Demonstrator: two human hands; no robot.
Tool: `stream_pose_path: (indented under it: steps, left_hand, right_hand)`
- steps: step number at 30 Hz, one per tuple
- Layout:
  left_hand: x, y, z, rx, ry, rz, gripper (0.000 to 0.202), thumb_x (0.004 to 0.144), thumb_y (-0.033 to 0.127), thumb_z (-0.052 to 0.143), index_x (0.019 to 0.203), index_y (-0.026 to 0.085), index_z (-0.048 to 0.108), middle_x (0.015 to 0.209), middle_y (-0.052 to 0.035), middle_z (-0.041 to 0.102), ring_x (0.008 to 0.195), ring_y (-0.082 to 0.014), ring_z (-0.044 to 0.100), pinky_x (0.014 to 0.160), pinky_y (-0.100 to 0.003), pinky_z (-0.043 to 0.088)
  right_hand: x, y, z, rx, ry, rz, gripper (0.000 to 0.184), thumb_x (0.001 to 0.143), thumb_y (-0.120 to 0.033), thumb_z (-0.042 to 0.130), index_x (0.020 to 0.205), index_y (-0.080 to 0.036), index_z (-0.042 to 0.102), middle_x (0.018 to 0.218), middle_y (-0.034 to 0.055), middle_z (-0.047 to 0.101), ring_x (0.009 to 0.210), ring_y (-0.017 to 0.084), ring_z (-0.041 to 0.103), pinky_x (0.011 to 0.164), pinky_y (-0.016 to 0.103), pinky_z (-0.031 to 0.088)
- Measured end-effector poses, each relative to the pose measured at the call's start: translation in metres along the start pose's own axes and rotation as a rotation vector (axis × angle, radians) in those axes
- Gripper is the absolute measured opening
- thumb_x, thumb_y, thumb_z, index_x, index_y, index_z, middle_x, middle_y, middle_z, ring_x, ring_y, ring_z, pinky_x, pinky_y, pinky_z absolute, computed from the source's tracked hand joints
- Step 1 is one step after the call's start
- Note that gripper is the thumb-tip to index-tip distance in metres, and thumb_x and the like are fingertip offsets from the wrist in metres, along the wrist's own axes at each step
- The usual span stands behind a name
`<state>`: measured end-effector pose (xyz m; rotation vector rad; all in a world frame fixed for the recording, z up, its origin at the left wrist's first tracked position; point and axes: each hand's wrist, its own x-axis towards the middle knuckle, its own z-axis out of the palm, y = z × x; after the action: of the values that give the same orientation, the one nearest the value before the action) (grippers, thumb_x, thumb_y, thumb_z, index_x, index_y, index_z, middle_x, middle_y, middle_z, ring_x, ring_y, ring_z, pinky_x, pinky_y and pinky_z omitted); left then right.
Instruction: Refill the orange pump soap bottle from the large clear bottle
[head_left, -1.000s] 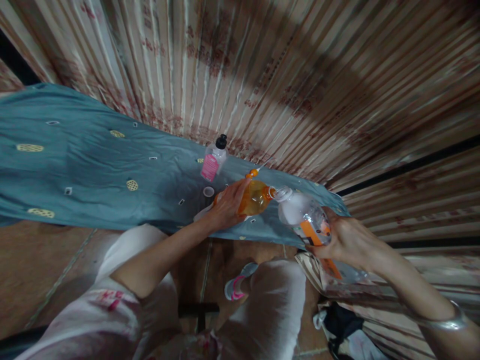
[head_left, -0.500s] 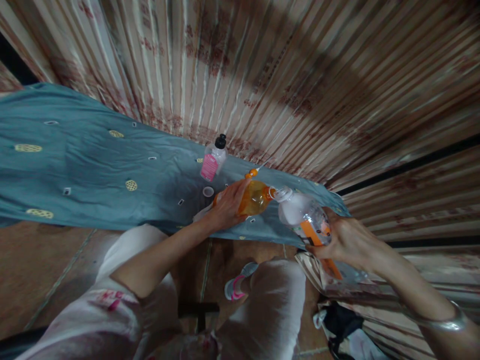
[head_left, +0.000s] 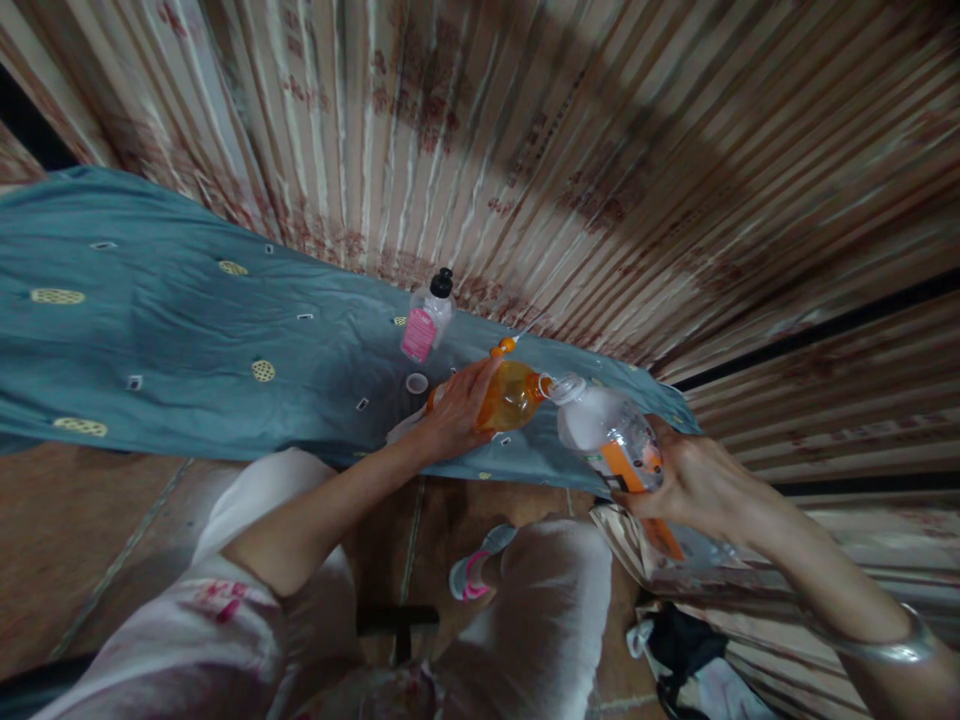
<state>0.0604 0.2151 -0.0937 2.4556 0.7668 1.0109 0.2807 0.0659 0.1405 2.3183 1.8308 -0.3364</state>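
Observation:
My left hand (head_left: 463, 408) is wrapped round an orange see-through bottle (head_left: 516, 397), whose neck points right. In my right hand (head_left: 682, 478) is a clear plastic bottle (head_left: 596, 418) with an orange and black label, tilted so that its mouth meets the orange bottle's mouth. Whitish contents show near the clear bottle's neck. A small round white cap (head_left: 416, 383) lies left of my left hand. Behind it is a clear bottle with a pink label and black pump top (head_left: 427, 318). An orange pump or spray top (head_left: 502, 346) with a pale tube rests beyond my left fingers.
A teal patterned cloth (head_left: 180, 340) covers the narrow table. Pleated curtains (head_left: 450, 150) hang right behind it and along the right side, with dark bars (head_left: 825, 330) across them. Below are my knees, the tiled floor (head_left: 112, 530) and a dark bundle (head_left: 682, 640) at lower right.

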Motion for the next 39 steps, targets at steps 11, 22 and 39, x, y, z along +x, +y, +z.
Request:
stream_pose_path:
  steps: [11, 22, 39]
  left_hand:
    - [-0.001, -0.001, 0.002, 0.009, 0.0, 0.011, 0.124, 0.088, 0.035, 0.088, 0.179, 0.014, 0.006, 0.175, -0.0299, 0.046, 0.162, -0.0442, 0.048, 0.129, -0.065, 0.049]
    - [-0.002, 0.0, 0.0, -0.007, -0.007, 0.018, 0.121, 0.093, 0.034, 0.084, 0.178, 0.017, 0.0, 0.176, -0.0304, 0.044, 0.163, -0.0453, 0.048, 0.129, -0.067, 0.047]
    - [-0.001, 0.0, 0.0, -0.035, 0.002, 0.026, 0.114, 0.094, 0.035, 0.081, 0.178, 0.016, 0.007, 0.175, -0.0306, 0.044, 0.162, -0.0448, 0.049, 0.127, -0.068, 0.049]
  right_hand:
    - [0.0, 0.001, 0.001, -0.019, -0.007, 0.013, 0.042, 0.061, -0.055, 0.066, 0.088, -0.03, 0.047, 0.058, -0.0079, 0.047, 0.056, 0.018, 0.048, 0.058, 0.032, 0.037]
    - [-0.001, -0.006, -0.003, -0.024, -0.022, 0.037, 0.043, 0.058, -0.059, 0.061, 0.087, -0.031, 0.044, 0.057, -0.0085, 0.042, 0.055, 0.017, 0.043, 0.058, 0.033, 0.035]
    - [-0.002, -0.005, -0.003, -0.02, -0.04, 0.052, 0.043, 0.057, -0.057, 0.06, 0.087, -0.031, 0.043, 0.059, -0.0083, 0.043, 0.057, 0.017, 0.042, 0.059, 0.032, 0.035]
